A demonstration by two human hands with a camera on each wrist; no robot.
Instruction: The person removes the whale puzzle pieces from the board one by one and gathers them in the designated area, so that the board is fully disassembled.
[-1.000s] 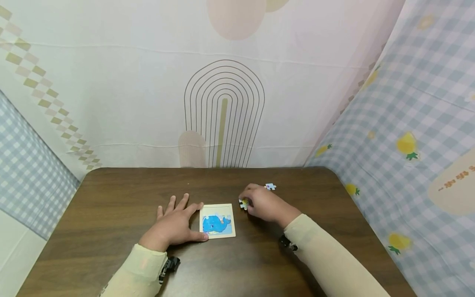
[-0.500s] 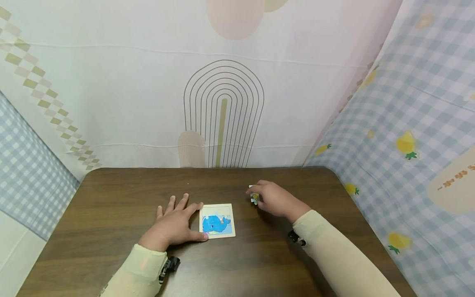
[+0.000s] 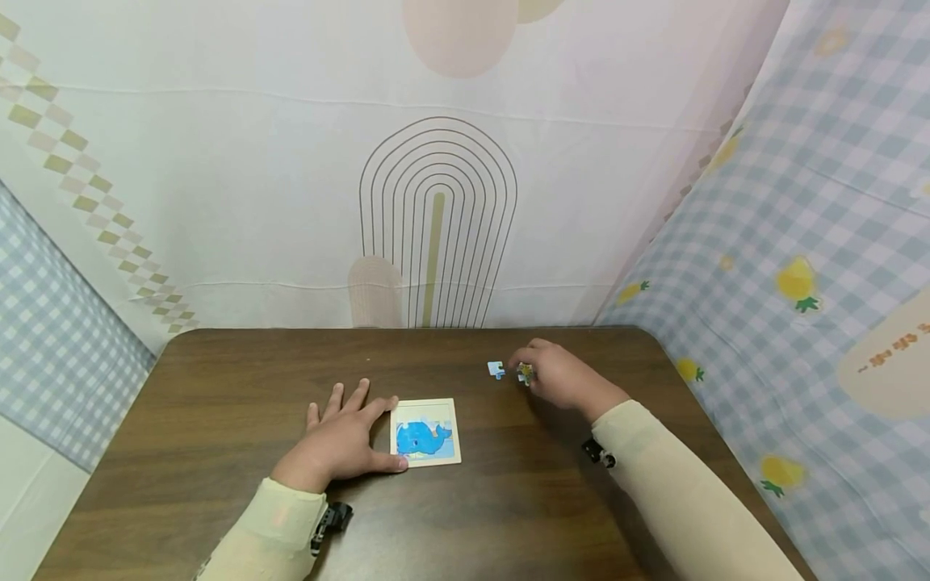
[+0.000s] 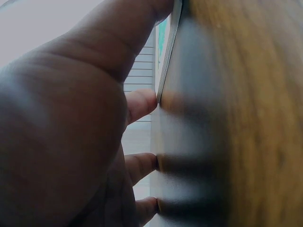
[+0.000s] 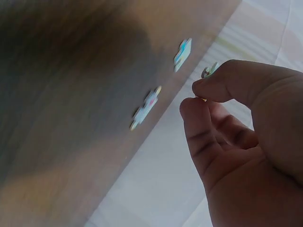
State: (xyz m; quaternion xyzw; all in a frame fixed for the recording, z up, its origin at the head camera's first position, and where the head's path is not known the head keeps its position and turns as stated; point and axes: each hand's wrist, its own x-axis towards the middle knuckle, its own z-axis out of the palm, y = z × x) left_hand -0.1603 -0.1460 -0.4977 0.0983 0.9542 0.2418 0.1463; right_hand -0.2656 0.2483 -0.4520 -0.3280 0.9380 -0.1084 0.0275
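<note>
A square puzzle board (image 3: 425, 433) with a blue whale picture and a pale wooden rim lies flat on the table. My left hand (image 3: 337, 445) is spread on the table at its left side, thumb and index finger touching its edge. My right hand (image 3: 563, 378) pinches a puzzle piece (image 3: 525, 374) with a yellow patch between thumb and index finger, above the table. A light blue puzzle piece (image 3: 496, 369) lies just left of this hand. In the right wrist view, another puzzle piece (image 5: 146, 109) lies on the table; the hand hides it in the head view.
The dark brown wooden table (image 3: 465, 524) has rounded far corners. A pale patterned cloth (image 3: 291, 202) hangs behind its far edge. Checked cloth (image 3: 763, 339) hangs along the right side, with more on the left.
My right hand has moved right and away from me with the pinched puzzle piece, uncovering the light blue piece on the table. The left hand and puzzle board have stayed still.
</note>
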